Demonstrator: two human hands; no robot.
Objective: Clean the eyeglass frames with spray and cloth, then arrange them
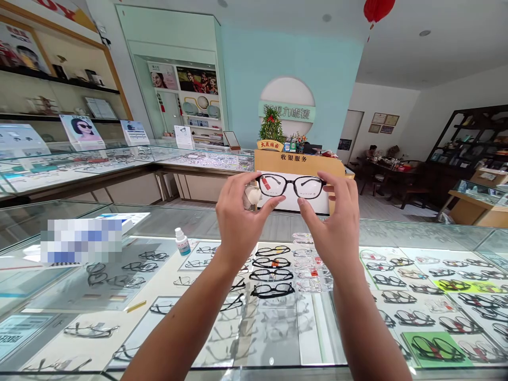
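Squarely between both hands, the glasses (pixel 291 183) are up above the desk (pixel 157 289): at two o'clock from the left hand (pixel 242 211), gripping one end with thumb and fingers, and ten o'clock from the right hand (pixel 338 217), pinching the other. A bottle (pixel 183 243) stands at the left hand's eight o'clock; dark frames (pixel 272 275) lie at the glasses' six.

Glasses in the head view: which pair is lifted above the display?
The black-rimmed pair with a red label at one lens: the left hand and right hand hold it up, while the pairs below lie in the glass counter.
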